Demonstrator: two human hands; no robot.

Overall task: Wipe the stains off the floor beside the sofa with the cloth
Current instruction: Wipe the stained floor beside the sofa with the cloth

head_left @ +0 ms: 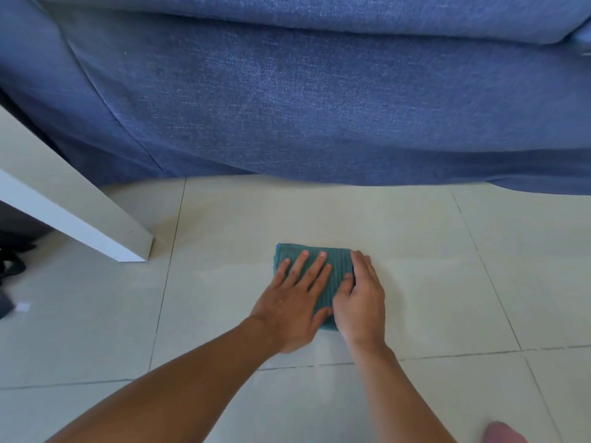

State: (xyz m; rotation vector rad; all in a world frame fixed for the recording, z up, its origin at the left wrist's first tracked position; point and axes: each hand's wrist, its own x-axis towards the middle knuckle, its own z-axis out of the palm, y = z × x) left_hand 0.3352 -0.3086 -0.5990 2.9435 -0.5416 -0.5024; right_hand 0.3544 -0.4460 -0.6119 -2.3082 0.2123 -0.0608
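A folded teal cloth (332,266) lies flat on the pale tiled floor (447,276) in front of the blue sofa (319,100). My left hand (294,298) presses down on the cloth's left half with its fingers spread. My right hand (361,295) rests on the cloth's right edge, its fingers curled over that edge and its thumb on top. A faint damp sheen marks the tile to the left of the cloth and below it. No distinct stain shows.
A white furniture leg (96,225) slants down to the floor at the left, close to the sofa's corner. Dark objects (9,270) lie at the far left edge. A blurred pinkish shape (502,433), perhaps a knee, sits at the bottom right.
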